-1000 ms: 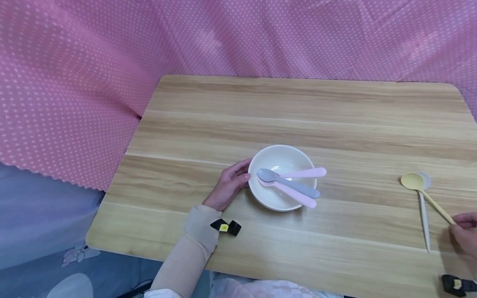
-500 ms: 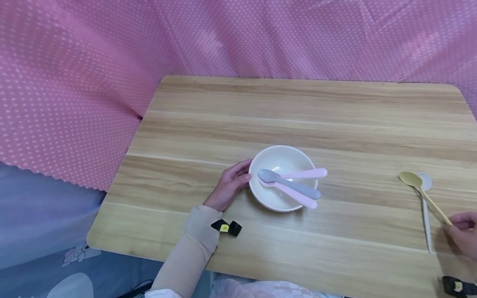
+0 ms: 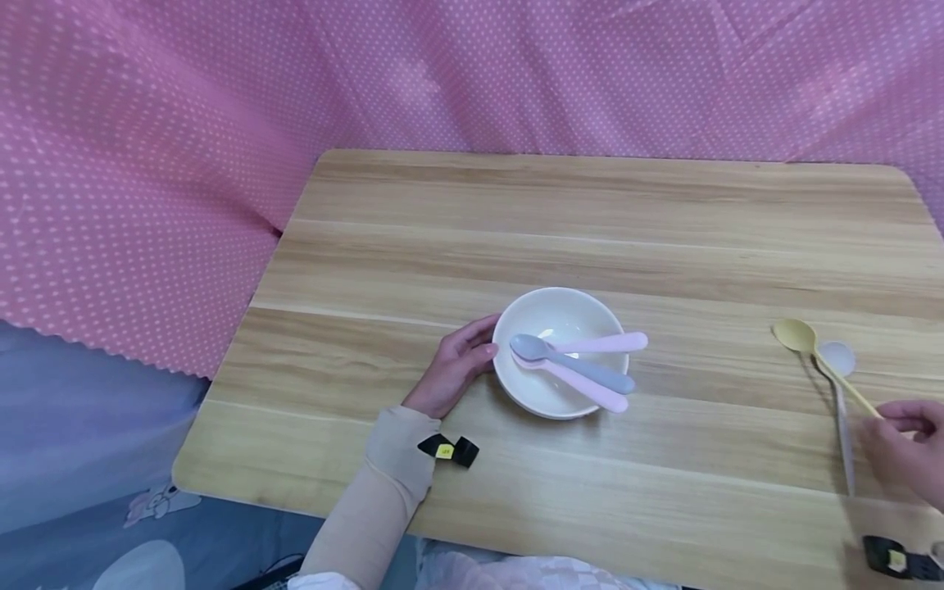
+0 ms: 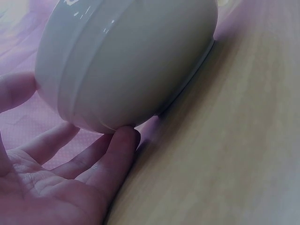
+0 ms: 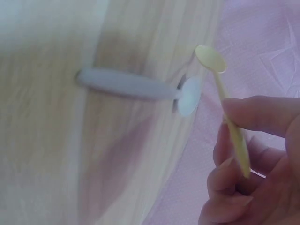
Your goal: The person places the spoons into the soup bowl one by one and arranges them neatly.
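Note:
My left hand [image 3: 451, 369] holds the white bowl [image 3: 542, 310] by its left side, thumb at the rim and fingertips low against the outer wall [image 4: 136, 61]. Two pink spoons, one nearer the front [image 3: 590, 389] and one behind [image 3: 605, 342], lie in the bowl with a grey-blue spoon [image 3: 590, 370]; their handles stick out over its right rim. At the table's right side my right hand [image 3: 903, 451] pinches a yellow spoon [image 3: 795, 335] by its handle, raised above the wood. Under it lies a pale grey spoon [image 3: 842, 426], its handle toward the front.
The wood-grain table [image 3: 590, 213] has rounded corners, and a pink dotted cloth [image 3: 472, 74] hangs behind and to the left. Blue fabric [image 3: 88, 442] lies beyond the table's left edge. Each wrist carries a small black device [image 3: 463, 451].
The right hand has lifted the yellow spoon off the table and shifted it left and away from the front edge. The left hand, bowl and grey spoon have stayed in place.

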The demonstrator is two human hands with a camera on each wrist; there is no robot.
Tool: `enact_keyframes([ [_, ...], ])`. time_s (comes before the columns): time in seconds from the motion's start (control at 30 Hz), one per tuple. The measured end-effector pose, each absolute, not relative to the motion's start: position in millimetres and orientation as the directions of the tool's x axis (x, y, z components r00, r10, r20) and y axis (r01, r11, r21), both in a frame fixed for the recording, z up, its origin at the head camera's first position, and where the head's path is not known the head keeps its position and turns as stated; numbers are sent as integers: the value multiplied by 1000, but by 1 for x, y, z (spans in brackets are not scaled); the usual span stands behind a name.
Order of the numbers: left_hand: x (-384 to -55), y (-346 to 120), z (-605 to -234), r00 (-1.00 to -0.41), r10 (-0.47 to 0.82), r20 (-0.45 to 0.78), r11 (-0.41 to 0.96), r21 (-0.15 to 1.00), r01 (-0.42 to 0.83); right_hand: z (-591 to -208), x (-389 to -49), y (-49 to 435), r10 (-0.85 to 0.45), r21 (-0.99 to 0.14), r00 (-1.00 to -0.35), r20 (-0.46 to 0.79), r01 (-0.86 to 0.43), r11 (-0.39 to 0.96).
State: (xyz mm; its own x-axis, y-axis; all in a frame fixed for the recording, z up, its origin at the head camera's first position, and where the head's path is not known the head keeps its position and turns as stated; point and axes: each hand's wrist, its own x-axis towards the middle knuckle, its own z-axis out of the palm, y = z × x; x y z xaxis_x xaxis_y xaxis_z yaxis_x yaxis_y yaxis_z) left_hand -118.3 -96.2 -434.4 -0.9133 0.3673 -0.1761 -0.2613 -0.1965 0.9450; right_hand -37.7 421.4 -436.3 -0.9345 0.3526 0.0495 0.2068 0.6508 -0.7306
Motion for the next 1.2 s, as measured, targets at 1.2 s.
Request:
enact_keyframes([
  [1.2, -119, -96, -435, -916, 371, -150, -222, 944, -245, -390, -61, 359, 497, -717, -861, 105, 281, 638],
])
